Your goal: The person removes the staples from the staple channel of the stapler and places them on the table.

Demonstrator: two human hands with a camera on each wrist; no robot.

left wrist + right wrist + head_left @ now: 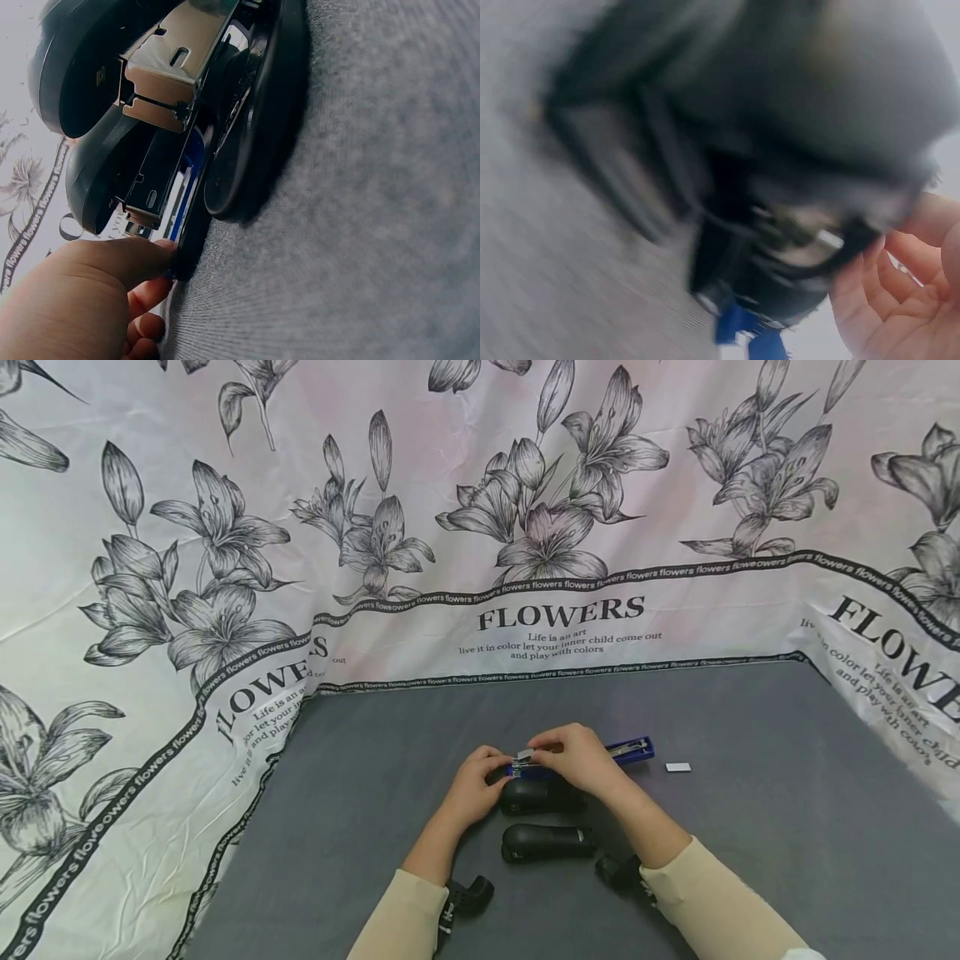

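Note:
A blue stapler [633,749] lies opened out flat on the grey table, its metal channel showing at the right end. My left hand [471,785] grips the stapler's left end between thumb and fingers; in the left wrist view the thumb [139,259] covers part of it. Just above that end, my right hand [573,758] pinches a small silvery staple strip [524,755]. The right wrist view is blurred, with the fingers [885,300] at its right edge and the strip hidden there.
Two black staplers lie on the near side of the blue one, the farther [542,797] close against it and the nearer [547,843] a little apart. Another staple strip [678,767] rests to the right. Flower-printed cloth [562,635] rises behind the table.

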